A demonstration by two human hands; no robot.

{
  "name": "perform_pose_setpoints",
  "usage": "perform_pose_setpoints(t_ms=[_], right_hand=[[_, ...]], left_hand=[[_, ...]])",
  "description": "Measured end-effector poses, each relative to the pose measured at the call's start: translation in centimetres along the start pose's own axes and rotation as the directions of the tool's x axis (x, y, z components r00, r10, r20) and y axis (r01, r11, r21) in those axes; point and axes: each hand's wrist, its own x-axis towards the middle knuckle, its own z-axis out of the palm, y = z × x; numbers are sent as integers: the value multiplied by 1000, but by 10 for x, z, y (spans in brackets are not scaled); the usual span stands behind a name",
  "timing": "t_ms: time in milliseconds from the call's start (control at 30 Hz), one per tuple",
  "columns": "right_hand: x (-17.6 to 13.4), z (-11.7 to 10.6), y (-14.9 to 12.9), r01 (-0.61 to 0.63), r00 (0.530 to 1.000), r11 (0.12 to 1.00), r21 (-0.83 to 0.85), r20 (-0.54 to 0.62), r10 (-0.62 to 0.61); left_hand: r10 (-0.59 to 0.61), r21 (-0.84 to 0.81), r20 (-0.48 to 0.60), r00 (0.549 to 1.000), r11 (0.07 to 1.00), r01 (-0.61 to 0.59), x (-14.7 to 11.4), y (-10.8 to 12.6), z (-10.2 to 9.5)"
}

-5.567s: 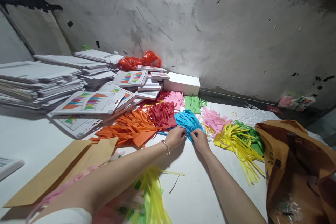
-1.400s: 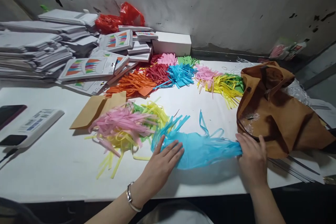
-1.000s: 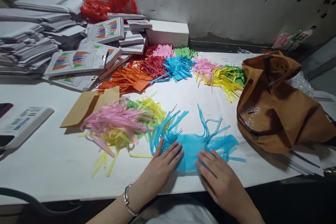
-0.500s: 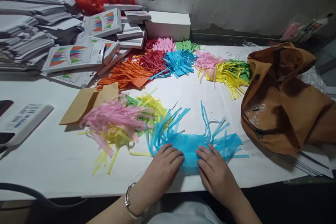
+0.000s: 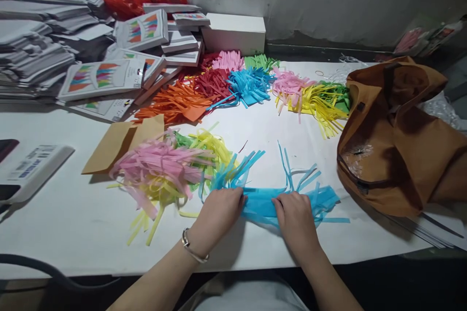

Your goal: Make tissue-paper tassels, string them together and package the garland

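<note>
Left hand: the left hand (image 5: 218, 211), a bracelet (image 5: 193, 251) on its wrist, is curling its fingers down and pinching the left end of the blue tissue fringe (image 5: 268, 199).
Right hand: the right hand (image 5: 296, 217) is gripping the same fringe just right of its middle, fingers bent over the folded band.
Blue tissue fringe: it is lying near the front edge of the desk (image 5: 73, 233), stretched between both hands, its cut strips fanning toward the back.
Mixed pile: pink, yellow and green strips (image 5: 166, 167) are sitting just left of the fringe, touching its left end.
Envelopes: brown envelopes (image 5: 120, 143) are lying behind that pile.
Bag: a brown bag (image 5: 397, 141) is slumping at the right edge.
Back edge: coloured fringe heaps (image 5: 241, 85), printed cards (image 5: 100, 77) and a white box (image 5: 235, 34) are lining the wall side.
</note>
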Motion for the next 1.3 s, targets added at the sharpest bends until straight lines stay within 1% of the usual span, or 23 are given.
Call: perform_pose_setpoints(t_ms=[100,233,300,333,367,400,467,500,533,567,600,700,767,833,900,933,967,1000,1067,1167,1233,1300], right_hand=[[6,7,2,-34,999,995,-93,12,35],[9,6,2,-56,996,981,-184,53,66],[11,4,1,-54,993,975,-214,87,74],[13,3,1,-51,992,973,-226,104,76],[14,2,0,-46,990,970,-238,121,77],[16,1,0,-40,988,968,-249,138,76],[19,0,0,-24,983,962,-271,170,72],[21,-1,0,-16,980,960,-281,184,70],[22,-1,0,-8,978,957,-290,198,68],[23,-1,1,-2,975,955,-296,210,67],[24,-1,1,4,973,954,-301,221,66],[26,-3,2,17,967,953,-303,249,61],[26,-4,2,20,963,955,-297,262,61],[26,-5,1,15,960,958,-288,271,66],[26,-6,1,6,958,961,-278,276,74],[26,-6,1,2,957,962,-272,278,77],[26,-6,1,-1,957,964,-267,280,78],[26,-6,1,-3,956,965,-261,281,79],[26,-5,3,-8,957,969,-248,280,80],[23,-5,6,-18,961,976,-218,265,77],[20,-6,8,-20,966,982,-190,249,68],[17,-7,10,-17,972,987,-159,231,54]], left_hand=[[-35,29,10,999,999,35,7,-1,0],[-50,37,30,998,998,49,8,2,-4],[-16,37,-1,1000,999,16,5,5,-7],[36,40,-46,998,999,-34,2,6,-8],[120,44,-100,988,992,-116,-1,6,-8],[225,50,-154,962,974,-219,-5,6,-6],[425,59,-217,879,904,-423,-13,3,-1],[485,54,-218,847,872,-486,-17,0,2],[513,50,-217,831,856,-515,-20,-3,6],[507,51,-220,834,859,-509,-23,-6,9],[473,58,-228,851,879,-473,-26,-10,11],[309,103,-256,916,951,-292,-34,-24,10],[204,142,-278,939,975,-169,-39,-35,5],[113,182,-327,938,982,-55,-44,-45,-3],[40,195,-398,917,980,42,-46,-51,-11],[22,183,-430,903,981,63,-46,-51,-14],[19,159,-452,892,986,59,-44,-49,-16],[31,125,-456,889,992,29,-42,-45,-17],[94,51,-407,909,995,-81,-33,-30,-15],[217,-3,-258,942,974,-225,-15,-6,-5],[265,-13,-162,950,963,-271,-5,2,-2],[260,-35,-94,961,964,-265,3,0,-5]])
